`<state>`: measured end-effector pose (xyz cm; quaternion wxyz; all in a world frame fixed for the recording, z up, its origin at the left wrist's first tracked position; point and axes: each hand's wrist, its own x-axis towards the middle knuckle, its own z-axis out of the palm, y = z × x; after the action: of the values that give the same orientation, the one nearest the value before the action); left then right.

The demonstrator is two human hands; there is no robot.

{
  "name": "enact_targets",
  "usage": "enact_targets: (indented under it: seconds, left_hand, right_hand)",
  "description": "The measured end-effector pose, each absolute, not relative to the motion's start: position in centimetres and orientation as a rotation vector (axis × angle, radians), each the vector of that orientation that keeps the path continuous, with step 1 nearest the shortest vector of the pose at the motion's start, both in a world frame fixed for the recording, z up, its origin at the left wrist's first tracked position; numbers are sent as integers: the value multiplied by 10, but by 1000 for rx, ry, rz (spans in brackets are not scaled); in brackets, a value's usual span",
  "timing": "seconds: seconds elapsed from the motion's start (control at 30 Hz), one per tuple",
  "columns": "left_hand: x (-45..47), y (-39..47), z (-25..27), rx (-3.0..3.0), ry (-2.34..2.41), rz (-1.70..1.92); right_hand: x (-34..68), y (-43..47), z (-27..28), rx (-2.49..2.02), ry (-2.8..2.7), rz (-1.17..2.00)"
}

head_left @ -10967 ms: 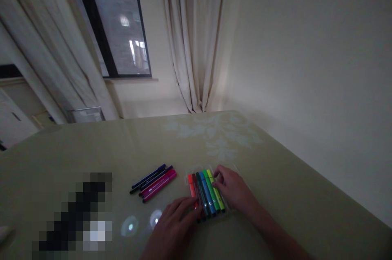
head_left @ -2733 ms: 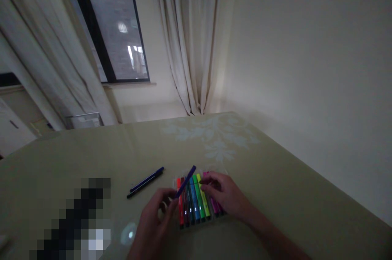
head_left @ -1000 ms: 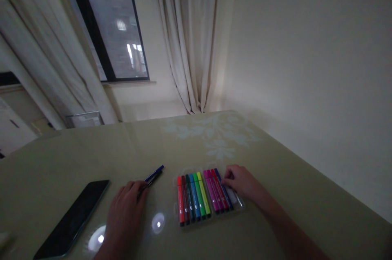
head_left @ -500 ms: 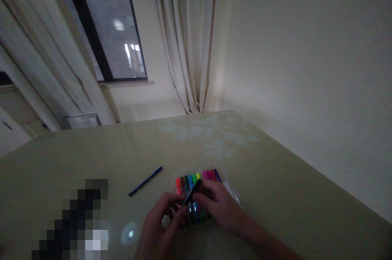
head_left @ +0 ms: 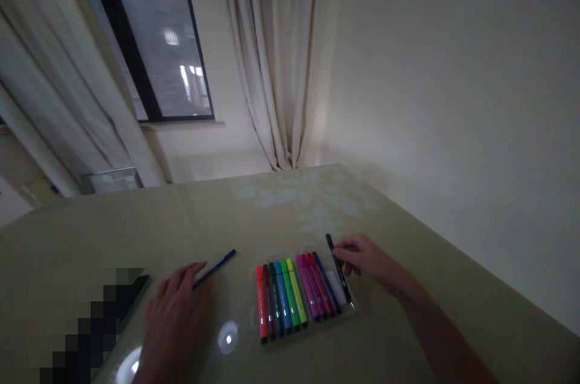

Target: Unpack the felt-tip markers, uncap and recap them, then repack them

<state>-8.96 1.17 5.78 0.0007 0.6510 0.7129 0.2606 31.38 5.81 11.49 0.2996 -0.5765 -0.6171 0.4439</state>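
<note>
A clear plastic marker case lies on the table with a row of coloured markers in it, red through yellow, then pink to dark blue. My right hand pinches a black marker near its upper part. The marker is tilted over the right end of the case, its lower end close to the case floor. To the left, my left hand reaches to a dark blue marker on the table. Its thumb and fingers are apart on either side of that marker's near end; contact cannot be made out.
A dark flat object, partly pixelated, lies at the left on the glossy table. Light reflections show on the tabletop. A wall borders the right side, and curtains hang beyond the far edge.
My hands have parted. The right has carried the black marker from above the case's middle to its right end; the left has moved left from the case to the blue marker.
</note>
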Motion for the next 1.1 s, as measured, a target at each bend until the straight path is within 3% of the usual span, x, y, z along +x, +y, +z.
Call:
enact_targets:
  seconds: [0.13, 0.37, 0.53, 0.63, 0.87, 1.1]
  left_hand:
    - [-100, 14, 45, 2061, 2347, 596]
    - [-102, 16, 43, 2074, 2242, 616]
    - [-103, 17, 40, 2068, 2165, 670]
    - [-102, 18, 39, 2034, 2105, 759]
    - [-68, 8, 61, 1620, 1839, 1026]
    - [0, -26, 64, 1491, 1302, 1136]
  right_hand:
    - [309, 55, 104, -1667, -1747, 1116]
    - [299, 54, 98, -1735, -1771, 1077]
    - [295, 51, 102, -1933, -1941, 681]
    - [295, 51, 102, -2005, -1969, 603]
    - [287, 50, 108, -1764, -1920, 702]
    - [226, 16, 107, -1127, -1673, 1236]
